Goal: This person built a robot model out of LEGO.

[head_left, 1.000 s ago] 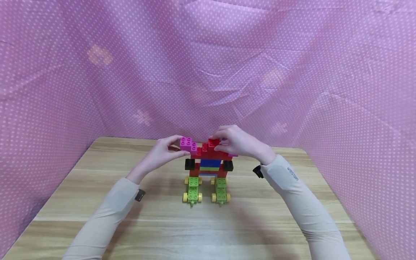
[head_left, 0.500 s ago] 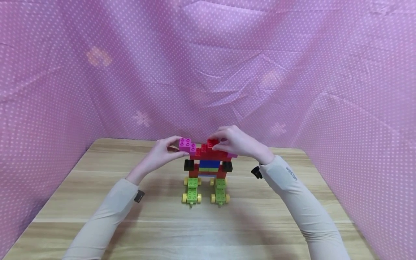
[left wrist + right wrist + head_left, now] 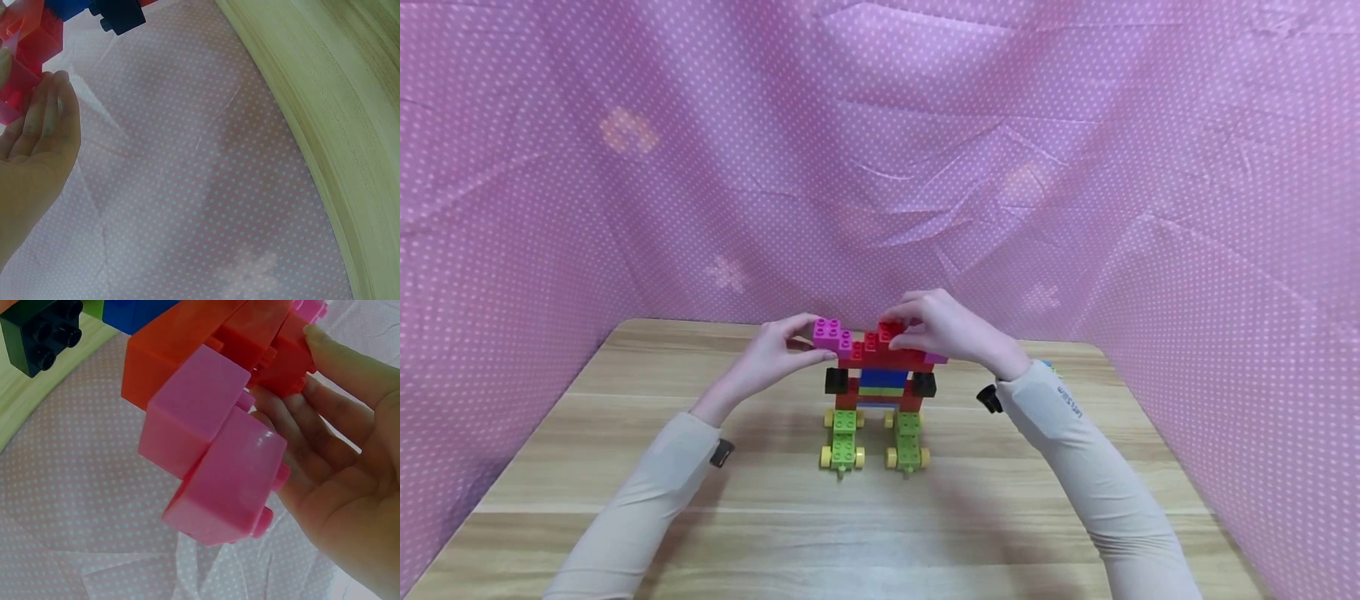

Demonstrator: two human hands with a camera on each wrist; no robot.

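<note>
I see the brick figure [image 3: 880, 392] standing upright on the wooden worktop [image 3: 775, 500], on two green wheeled feet [image 3: 842, 440], near the far edge. My left hand [image 3: 778, 354] pinches the pink brick [image 3: 832, 335] at the figure's left top end, while my right hand [image 3: 943, 329] curls its fingers [image 3: 325, 419] round the small red brick [image 3: 889, 331] on top. No container shows.

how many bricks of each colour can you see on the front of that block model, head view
Only what shows counts; hands hide some.
pink bricks: 2, one under the right hand
black bricks: 2
green wheeled feet: 2
blue brick: 1
red: seams unclear, uncounted
Total: 7
</note>
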